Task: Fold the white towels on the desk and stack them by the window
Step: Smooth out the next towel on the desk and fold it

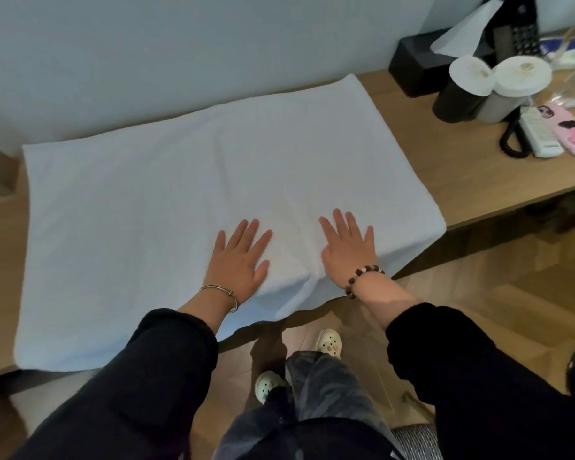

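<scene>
One white towel (186,207) lies spread across the desk (472,180), reaching from the back edge to the front edge, where it hangs slightly over. Two hands press flat on it near the front edge: the left hand (241,260) and the right hand (347,249), fingers extended and released, grasping nothing. At the desk's far right corner stand two covered cups (492,84), a tissue box (425,61), one phone (571,129) and one remote (538,134).

dim, soft, wide-angle edge distortion
</scene>
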A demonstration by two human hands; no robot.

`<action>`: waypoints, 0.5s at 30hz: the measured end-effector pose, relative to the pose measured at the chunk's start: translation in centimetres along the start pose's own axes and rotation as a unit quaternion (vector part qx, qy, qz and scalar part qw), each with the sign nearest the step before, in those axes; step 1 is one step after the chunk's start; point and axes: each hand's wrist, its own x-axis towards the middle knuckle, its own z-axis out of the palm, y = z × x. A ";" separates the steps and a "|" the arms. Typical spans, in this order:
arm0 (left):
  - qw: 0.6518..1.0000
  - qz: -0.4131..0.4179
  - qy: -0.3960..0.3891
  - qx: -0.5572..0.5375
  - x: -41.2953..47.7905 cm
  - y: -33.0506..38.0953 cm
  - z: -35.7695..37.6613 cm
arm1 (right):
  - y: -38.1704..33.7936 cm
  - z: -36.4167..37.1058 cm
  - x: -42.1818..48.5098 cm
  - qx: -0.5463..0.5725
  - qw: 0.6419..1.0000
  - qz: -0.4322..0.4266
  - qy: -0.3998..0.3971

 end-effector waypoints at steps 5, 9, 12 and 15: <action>0.992 -0.116 0.007 -0.040 -3.4 -2.6 0.0 | -1.4 0.1 -0.2 0.013 0.999 0.047 -0.014; 0.988 -0.153 -0.016 -0.034 -5.2 -5.0 -0.1 | -0.4 0.2 -0.2 -0.007 1.000 0.029 -0.002; 0.978 -0.206 -0.026 -0.030 -4.7 -4.4 -0.6 | -0.6 0.3 -0.3 -0.018 0.999 0.047 0.000; 0.984 -0.172 -0.012 -0.039 -3.4 -1.0 -0.8 | -3.5 0.4 -0.8 -0.002 0.998 0.055 0.038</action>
